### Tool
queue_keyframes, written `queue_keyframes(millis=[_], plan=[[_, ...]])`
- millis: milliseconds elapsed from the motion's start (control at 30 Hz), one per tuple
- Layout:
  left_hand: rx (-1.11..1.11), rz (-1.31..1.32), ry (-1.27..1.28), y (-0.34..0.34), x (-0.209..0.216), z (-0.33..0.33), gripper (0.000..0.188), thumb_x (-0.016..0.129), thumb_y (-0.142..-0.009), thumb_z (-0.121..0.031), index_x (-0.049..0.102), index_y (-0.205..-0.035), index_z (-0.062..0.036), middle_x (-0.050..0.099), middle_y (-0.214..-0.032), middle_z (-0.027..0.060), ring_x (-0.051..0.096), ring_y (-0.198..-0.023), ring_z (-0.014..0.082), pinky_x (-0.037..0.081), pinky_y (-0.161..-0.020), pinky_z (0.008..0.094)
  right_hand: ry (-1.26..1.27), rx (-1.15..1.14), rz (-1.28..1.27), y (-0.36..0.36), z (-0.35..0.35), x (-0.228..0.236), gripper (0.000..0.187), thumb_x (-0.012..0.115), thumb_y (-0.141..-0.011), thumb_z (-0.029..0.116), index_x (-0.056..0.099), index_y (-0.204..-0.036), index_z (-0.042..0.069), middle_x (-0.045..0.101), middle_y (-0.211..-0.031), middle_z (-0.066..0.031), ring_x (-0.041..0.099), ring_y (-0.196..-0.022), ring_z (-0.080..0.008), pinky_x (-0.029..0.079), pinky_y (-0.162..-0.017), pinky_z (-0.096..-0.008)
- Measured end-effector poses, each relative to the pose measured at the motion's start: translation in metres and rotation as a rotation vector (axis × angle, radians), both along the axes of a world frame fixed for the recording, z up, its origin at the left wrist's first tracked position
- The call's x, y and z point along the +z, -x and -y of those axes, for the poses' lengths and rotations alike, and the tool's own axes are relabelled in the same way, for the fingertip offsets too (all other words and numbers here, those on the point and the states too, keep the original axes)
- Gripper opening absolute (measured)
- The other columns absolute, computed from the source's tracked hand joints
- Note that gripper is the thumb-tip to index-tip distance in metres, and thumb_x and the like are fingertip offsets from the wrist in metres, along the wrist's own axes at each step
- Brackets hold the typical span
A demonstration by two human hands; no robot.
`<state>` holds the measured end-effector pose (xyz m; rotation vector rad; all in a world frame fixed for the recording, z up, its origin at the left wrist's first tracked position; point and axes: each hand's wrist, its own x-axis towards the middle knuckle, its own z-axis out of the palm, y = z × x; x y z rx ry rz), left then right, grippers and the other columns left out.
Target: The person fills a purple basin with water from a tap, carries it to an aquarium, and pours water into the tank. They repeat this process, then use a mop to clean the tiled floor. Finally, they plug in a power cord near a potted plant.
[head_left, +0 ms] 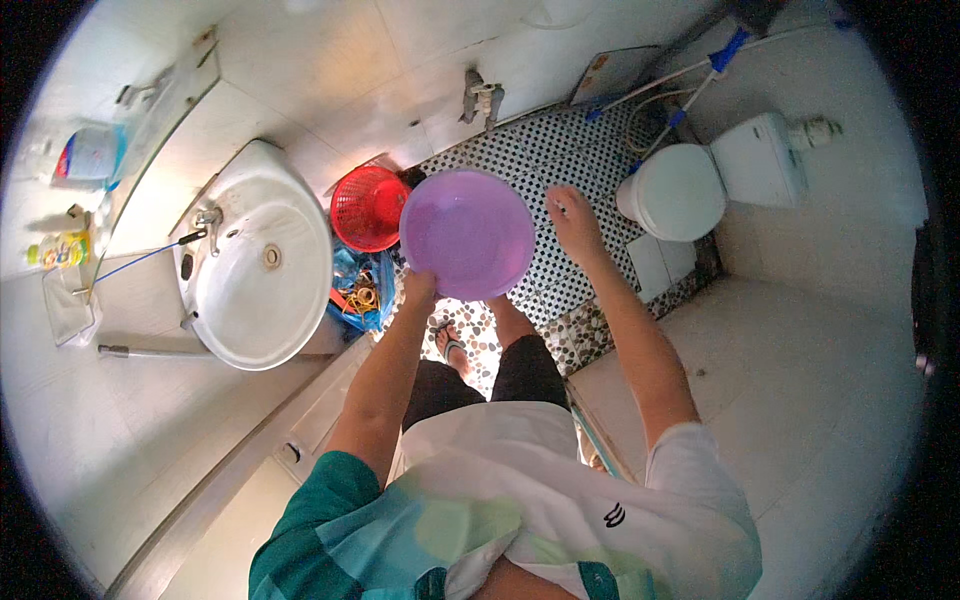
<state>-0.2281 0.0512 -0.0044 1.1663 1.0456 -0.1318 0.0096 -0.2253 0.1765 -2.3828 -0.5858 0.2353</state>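
A round purple plastic basin (468, 232) is held out in front of me, its hollow facing up. My left hand (420, 287) grips the near left part of its rim; the fingers behind the rim are hidden. To the right of the basin, and apart from it, my right hand (574, 222) is raised with nothing in it, the fingers loosely bent and apart. Just left of the basin stands a red perforated basket (369, 209). Below that, a blue plastic bag or container (375, 300) holds yellowish and red items that I cannot make out.
On the left wall hangs a white sink (290, 315) with a metal tap (208, 222). A white toilet (682, 195) stands at the right, with blue-and-white poles (685, 105) behind it. The black-and-white tiled floor (570, 150) meets a pebble-patterned strip (575, 345) by my feet.
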Motion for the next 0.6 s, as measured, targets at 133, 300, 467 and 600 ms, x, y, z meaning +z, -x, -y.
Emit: queue_keyframes(millis=[133,300,467,600], plan=[[-0.049,-0.004,-0.103,-0.06,-0.023,0.005,0.048,0.058,-0.082,-0.005,0.055,-0.13,-0.0019,0.065,-0.107,0.0146,0.071,-0.079,0.0312,0.063,-0.062,0.0459,0.015,0.177,0.143,-0.154,-0.13,-0.046,0.036,0.057,-0.105,0.013,0.059,-0.138,-0.001,0.058,-0.143,-0.0191,0.053,-0.136,-0.0358,0.041,-0.118,-0.0443],[-0.119,0.218,-0.274,-0.109,-0.091,0.012,0.048,0.06,-0.082,-0.008,0.057,-0.13,-0.0023,0.066,-0.103,0.0128,0.07,-0.083,0.0277,0.06,-0.063,0.0404,0.14,0.213,0.482,-0.223,-0.221,-0.115,0.043,0.066,-0.1,0.022,0.058,-0.136,0.0,0.061,-0.135,-0.0212,0.054,-0.129,-0.0405,0.041,-0.114,-0.0515],[-0.082,0.266,-0.233,-0.145,-0.122,0.012,0.052,0.062,-0.084,-0.009,0.055,-0.135,0.001,0.068,-0.108,0.0153,0.071,-0.088,0.0285,0.061,-0.065,0.0403,-0.089,0.286,0.532,-0.235,-0.226,-0.15,0.025,0.069,-0.099,0.022,0.067,-0.103,-0.002,0.065,-0.113,-0.0169,0.057,-0.108,-0.0382,0.045,-0.102,-0.0505],[0.072,-0.091,0.094,-0.178,-0.089,0.006,0.056,0.06,-0.085,-0.006,0.051,-0.14,0.0006,0.066,-0.119,0.017,0.071,-0.093,0.0297,0.063,-0.07,0.0413,-0.082,0.486,0.21,-0.256,-0.214,-0.15,0.029,0.07,-0.098,0.022,0.068,-0.085,-0.003,0.066,-0.114,-0.016,0.059,-0.11,-0.0374,0.048,-0.101,-0.0488]])
